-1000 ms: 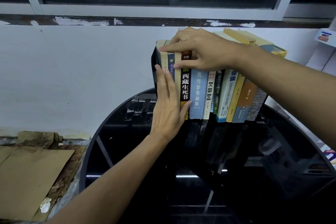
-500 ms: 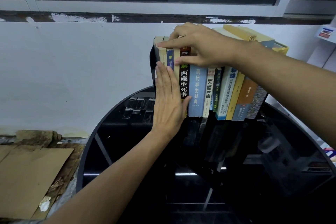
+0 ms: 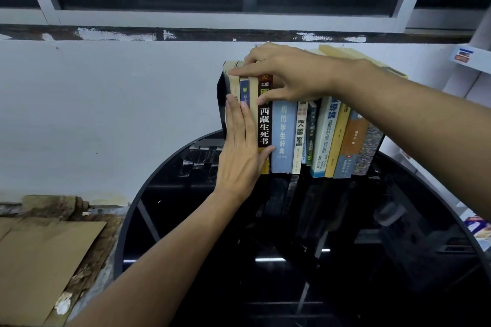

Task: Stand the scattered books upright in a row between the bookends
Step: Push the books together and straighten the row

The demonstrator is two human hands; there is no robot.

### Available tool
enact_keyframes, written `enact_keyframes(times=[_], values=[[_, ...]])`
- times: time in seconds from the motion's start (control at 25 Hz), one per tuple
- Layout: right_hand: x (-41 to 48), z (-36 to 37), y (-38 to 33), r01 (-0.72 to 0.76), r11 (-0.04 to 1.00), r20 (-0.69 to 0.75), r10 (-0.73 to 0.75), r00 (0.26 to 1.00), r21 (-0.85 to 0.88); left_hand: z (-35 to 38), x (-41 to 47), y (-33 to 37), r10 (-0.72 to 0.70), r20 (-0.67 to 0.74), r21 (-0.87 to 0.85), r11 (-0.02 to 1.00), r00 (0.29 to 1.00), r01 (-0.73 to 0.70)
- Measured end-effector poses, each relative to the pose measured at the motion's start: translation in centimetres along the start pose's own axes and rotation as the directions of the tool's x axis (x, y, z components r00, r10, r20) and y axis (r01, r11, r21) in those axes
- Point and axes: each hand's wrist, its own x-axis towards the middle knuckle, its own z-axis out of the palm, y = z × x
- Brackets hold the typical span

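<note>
A row of books (image 3: 324, 135) stands upright at the back of a round black glass table (image 3: 292, 247). A black bookend (image 3: 220, 103) closes the left end, and a dark bookend edge (image 3: 380, 145) shows at the right end. My left hand (image 3: 240, 151) lies flat with straight fingers against the spines of the leftmost thin books (image 3: 244, 87). My right hand (image 3: 289, 74) reaches over the tops of the left books. Its fingers are curled over the top edge, its index finger points left, and its thumb presses the spine of the black book (image 3: 265, 127).
The white wall and a window frame stand directly behind the books. Left of the table lies brown cardboard (image 3: 39, 260) on a worn ledge. White shelving (image 3: 470, 61) and some printed items (image 3: 478, 228) are at the right edge.
Both hands stay where they were on the left books. Only the view has shifted a little.
</note>
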Motion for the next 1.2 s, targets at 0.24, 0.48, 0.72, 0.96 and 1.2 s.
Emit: enact_keyframes(times=[0.24,0.48,0.72,0.96,1.2], values=[[-0.4,0.2,-0.4,-0.043,0.998,-0.009,0.043,0.999,0.048,0.0,-0.1,0.0,0.005,-0.002,-0.028,1.0,1.0,-0.005],[-2.4,-0.1,-1.6,-0.163,0.985,-0.116,0.168,0.979,0.057,-0.2,-0.2,0.2,-0.004,-0.011,-0.043,0.999,1.0,0.003],[-7.1,-0.1,-2.0,-0.339,0.941,-0.293,0.319,0.901,-0.018,-0.3,-0.3,0.3,-0.023,-0.013,-0.054,0.998,1.0,0.023],[-8.2,1.2,-1.8,-0.402,0.913,-0.274,0.37,0.888,-0.071,-0.3,-0.2,0.8,-0.056,-0.003,-0.058,0.997,0.998,0.056],[-7.8,1.9,-2.3,-0.41,0.904,-0.31,0.358,0.881,-0.122,0.3,0.1,0.8,-0.078,-0.015,-0.043,0.996,0.997,0.077]])
